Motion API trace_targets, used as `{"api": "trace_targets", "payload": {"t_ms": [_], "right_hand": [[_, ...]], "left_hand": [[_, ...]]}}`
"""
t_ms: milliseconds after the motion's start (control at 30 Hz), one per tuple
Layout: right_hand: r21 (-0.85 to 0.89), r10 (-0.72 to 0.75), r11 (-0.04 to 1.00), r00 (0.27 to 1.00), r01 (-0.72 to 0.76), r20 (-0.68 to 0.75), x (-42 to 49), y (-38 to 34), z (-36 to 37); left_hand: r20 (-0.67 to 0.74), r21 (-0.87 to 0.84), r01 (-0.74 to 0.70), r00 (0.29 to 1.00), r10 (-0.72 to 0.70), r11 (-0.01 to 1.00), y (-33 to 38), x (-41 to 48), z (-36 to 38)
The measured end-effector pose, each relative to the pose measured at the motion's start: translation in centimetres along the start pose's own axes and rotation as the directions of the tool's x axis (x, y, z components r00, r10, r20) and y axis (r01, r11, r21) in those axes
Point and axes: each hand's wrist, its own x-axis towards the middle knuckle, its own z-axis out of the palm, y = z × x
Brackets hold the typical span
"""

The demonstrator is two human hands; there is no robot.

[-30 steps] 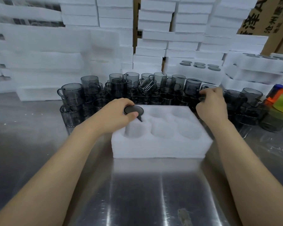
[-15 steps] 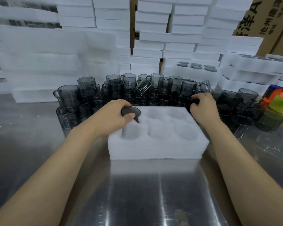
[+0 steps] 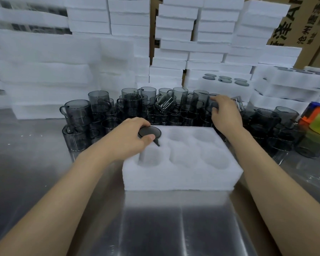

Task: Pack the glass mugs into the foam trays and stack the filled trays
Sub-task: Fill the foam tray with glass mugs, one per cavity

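A white foam tray with six round pockets (image 3: 179,180), two rows of three, sits on the brushed steel table (image 3: 155,228). The left hand (image 3: 129,139) grips a smoky grey glass mug (image 3: 149,132) that stands upside-down in the tray's far-left pocket. Fingers and thumb are curled round its dark round base, and its handle pokes out toward the tray's middle. Just beyond the tray's far edge stands a crowd of matching grey glass mugs (image 3: 129,106), some stacked and one tipped on its side. The right hand (image 3: 224,115) reaches into the right part of that crowd, fingers curled down over a second grey mug (image 3: 214,105) — mostly hidden beneath them. Behind rise stacks of white foam blocks (image 3: 175,24). At the right rear a filled foam tray (image 3: 225,85) shows round mug bases in its top, and a brown cardboard box (image 3: 288,21) stands in the far corner.
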Motion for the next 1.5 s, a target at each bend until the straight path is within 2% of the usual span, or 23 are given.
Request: {"api": "trace_targets", "payload": {"t_ms": [167, 233, 333, 433, 500, 567, 633, 700, 800, 967, 1067, 1200, 1300, 1500], "right_hand": [[0.077, 0.057, 0.996, 0.995, -0.051, -0.077, 0.6, 0.2, 0.1], [0.109, 0.057, 0.993, 0.986, -0.041, -0.156, 0.3, -0.5, -0.8], [0.288, 0.116, 0.958, 0.931, -0.013, -0.345, 0.0, -3.2, -3.7], [0.420, 0.120, 0.900, 0.859, 0.119, -0.499, -1.7, -7.2, -5.4], [0.493, 0.084, 0.842, 0.848, 0.221, -0.523, -4.2, -9.4, -4.9], [0.505, -0.019, 0.815, 0.885, 0.283, -0.465, -6.6, -10.5, -3.7], [0.489, -0.146, 0.816, 0.929, 0.308, -0.341, -7.5, -10.7, -2.9], [0.473, -0.264, 0.805, 0.930, 0.358, -0.255, -7.6, -10.8, -2.7], [0.470, -0.358, 0.771, 0.903, 0.429, -0.236, -7.8, -10.5, -2.7], [0.439, -0.413, 0.764, 0.881, 0.473, -0.231, -8.0, -10.2, -2.8], [0.475, -0.436, 0.735, 0.874, 0.484, -0.214, -8.2, -10.3, -2.8], [0.653, -0.352, 0.672, 0.927, 0.349, -0.132, -8.5, -10.4, -3.1], [0.716, -0.313, 0.642, 0.946, 0.275, -0.083, -8.3, -10.4, -3.0], [0.653, -0.355, 0.711, 0.935, 0.260, 0.015, -8.2, -10.3, -2.5]], "left_hand": [[0.009, -0.014, -0.010, 1.000, 0.010, 1.000, -0.1, 0.1, 0.0], [0.009, -0.015, -0.015, 1.000, 0.015, 1.000, -0.1, 0.1, 0.0], [0.018, -0.021, -0.008, 1.000, 0.008, 1.000, -0.1, 0.2, 0.0], [0.027, -0.059, 0.021, 0.999, -0.020, 0.998, 0.0, 0.4, 0.0], [0.028, -0.104, 0.045, 0.999, -0.042, 0.994, -0.1, 0.4, 0.2], [0.010, -0.127, 0.046, 0.999, -0.045, 0.991, -0.2, 0.2, 0.4], [-0.031, -0.119, 0.013, 0.999, -0.016, 0.993, 0.0, 0.0, 0.7], [-0.103, -0.074, -0.060, 0.993, 0.053, 0.995, 0.4, -0.1, 0.9], [-0.209, -0.013, -0.121, 0.971, 0.116, 0.993, 0.8, -0.1, 1.0], [-0.327, -0.070, -0.112, 0.941, 0.083, 0.991, 0.7, -0.1, 1.2], [-0.309, -0.063, -0.174, 0.940, 0.146, 0.983, 0.9, 0.0, 1.3], [-0.332, -0.094, -0.238, 0.923, 0.195, 0.967, 0.9, 0.0, 1.2], [-0.390, -0.103, -0.288, 0.892, 0.227, 0.952, 0.9, 0.0, 1.2], [-0.420, 0.025, -0.434, 0.813, 0.404, 0.900, 1.2, -0.1, 1.1]]}}
